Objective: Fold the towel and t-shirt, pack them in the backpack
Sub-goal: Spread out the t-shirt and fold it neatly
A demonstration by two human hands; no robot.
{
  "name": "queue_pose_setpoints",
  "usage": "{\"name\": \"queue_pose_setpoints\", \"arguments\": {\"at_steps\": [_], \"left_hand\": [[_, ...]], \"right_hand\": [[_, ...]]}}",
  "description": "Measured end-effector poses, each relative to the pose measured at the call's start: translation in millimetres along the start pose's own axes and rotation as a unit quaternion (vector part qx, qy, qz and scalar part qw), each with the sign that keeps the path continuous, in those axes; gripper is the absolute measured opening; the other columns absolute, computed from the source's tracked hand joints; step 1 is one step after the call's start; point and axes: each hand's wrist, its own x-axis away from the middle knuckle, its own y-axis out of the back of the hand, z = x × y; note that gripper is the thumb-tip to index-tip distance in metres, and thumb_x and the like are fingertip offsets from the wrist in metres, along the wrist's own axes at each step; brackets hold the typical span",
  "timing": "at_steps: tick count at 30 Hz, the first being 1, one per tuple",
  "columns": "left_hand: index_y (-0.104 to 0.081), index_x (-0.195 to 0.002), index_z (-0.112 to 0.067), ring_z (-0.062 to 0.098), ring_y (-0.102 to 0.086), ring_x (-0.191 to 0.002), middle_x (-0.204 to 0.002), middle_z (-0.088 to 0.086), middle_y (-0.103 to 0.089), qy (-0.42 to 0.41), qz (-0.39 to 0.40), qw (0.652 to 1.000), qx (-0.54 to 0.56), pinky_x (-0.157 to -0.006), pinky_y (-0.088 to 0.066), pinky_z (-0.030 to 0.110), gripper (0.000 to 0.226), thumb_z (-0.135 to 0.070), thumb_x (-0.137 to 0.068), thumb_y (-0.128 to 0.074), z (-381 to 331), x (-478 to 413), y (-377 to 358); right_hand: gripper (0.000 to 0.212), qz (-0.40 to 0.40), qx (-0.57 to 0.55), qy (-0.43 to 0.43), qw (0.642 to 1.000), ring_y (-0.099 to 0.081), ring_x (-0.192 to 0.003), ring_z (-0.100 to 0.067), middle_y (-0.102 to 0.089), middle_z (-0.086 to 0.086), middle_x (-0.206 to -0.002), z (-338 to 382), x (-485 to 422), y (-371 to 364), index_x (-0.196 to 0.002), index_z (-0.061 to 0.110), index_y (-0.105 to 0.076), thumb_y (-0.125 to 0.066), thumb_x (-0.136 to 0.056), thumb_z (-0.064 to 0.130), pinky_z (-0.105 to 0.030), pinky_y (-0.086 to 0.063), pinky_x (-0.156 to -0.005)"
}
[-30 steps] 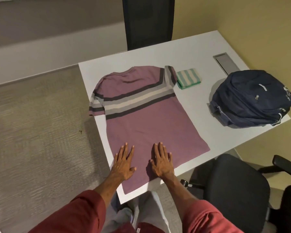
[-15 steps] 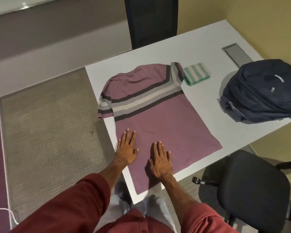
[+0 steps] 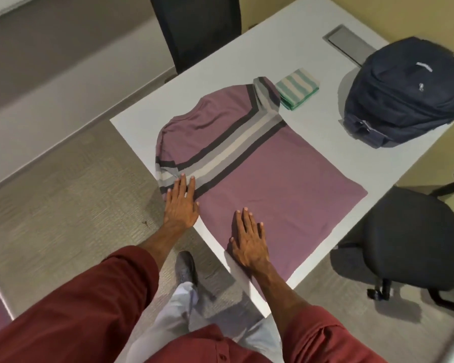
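Observation:
A purple t-shirt (image 3: 273, 179) with grey, cream and dark stripes lies spread flat on the white table (image 3: 312, 61). My left hand (image 3: 181, 205) rests flat on the shirt's left side beside the striped sleeve, fingers straight. My right hand (image 3: 249, 244) presses flat on the shirt's lower hem area. A folded green-and-white striped towel (image 3: 296, 89) sits just beyond the shirt's far sleeve. The navy backpack (image 3: 406, 93) lies on the table's right side; whether it is zipped I cannot tell.
A black office chair (image 3: 414, 242) stands at the table's right front corner, and another dark chair back (image 3: 197, 30) rises behind the table. A grey cable hatch (image 3: 349, 43) is set into the tabletop behind the backpack. Carpet lies to the left.
My left hand has slid up along the shirt's left edge to the sleeve. My right hand stayed near the hem. My head moved, shifting the view.

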Motion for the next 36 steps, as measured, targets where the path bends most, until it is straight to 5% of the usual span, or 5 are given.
{"name": "queue_pose_setpoints", "arguments": {"at_steps": [10,14,17,28,36], "left_hand": [[-0.018,-0.168,-0.014,0.047,-0.016,-0.161,-0.175,0.030,0.003,0.041,-0.003,0.999,-0.003,-0.129,-0.021,0.062,0.079,-0.031,-0.104,-0.060,73,-31,28],[-0.021,-0.163,-0.011,0.047,-0.059,-0.123,-0.142,0.035,-0.051,0.109,-0.018,0.993,0.042,-0.105,-0.046,0.055,0.077,-0.032,-0.102,-0.064,76,-41,46],[-0.023,-0.160,-0.009,0.044,-0.064,-0.109,-0.116,0.026,-0.066,0.081,-0.007,0.995,0.060,-0.095,-0.048,0.054,0.083,-0.019,-0.093,-0.070,83,-46,52],[-0.046,-0.139,-0.023,0.035,-0.064,-0.102,-0.111,0.016,-0.065,0.133,0.025,0.985,-0.108,-0.089,-0.050,0.048,0.055,-0.025,-0.091,-0.074,145,-36,72],[-0.046,-0.140,-0.008,0.044,-0.057,-0.124,-0.136,0.024,-0.056,0.089,-0.009,0.994,-0.064,-0.102,-0.049,0.060,0.062,-0.029,-0.090,-0.077,151,-45,63]], "right_hand": [[0.088,-0.044,-0.013,-0.103,0.994,0.013,-0.167,-0.027,0.022,-0.007,-0.179,69,-28,-21,-0.172,0.022,0.011,-0.045,-0.108,0.045,-0.057,0.007,-0.132],[0.083,-0.040,-0.020,-0.123,0.991,0.007,-0.168,-0.029,0.017,-0.008,-0.180,77,-34,-22,-0.173,0.022,0.005,-0.043,-0.109,0.042,-0.058,0.004,-0.131],[0.082,-0.041,-0.016,-0.131,0.990,0.007,-0.168,-0.029,0.017,-0.009,-0.180,80,-35,-24,-0.174,0.021,0.003,-0.043,-0.109,0.041,-0.060,0.003,-0.131],[0.078,-0.067,0.008,-0.124,0.990,0.004,-0.168,-0.031,0.012,-0.011,-0.180,90,-35,-22,-0.174,0.017,-0.005,-0.042,-0.110,0.039,-0.060,0.000,-0.131],[0.077,-0.079,0.002,-0.118,0.990,0.002,-0.168,-0.032,0.009,-0.011,-0.181,81,-28,-33,-0.174,0.017,-0.005,-0.031,-0.105,0.042,-0.063,-0.005,-0.133]]}}
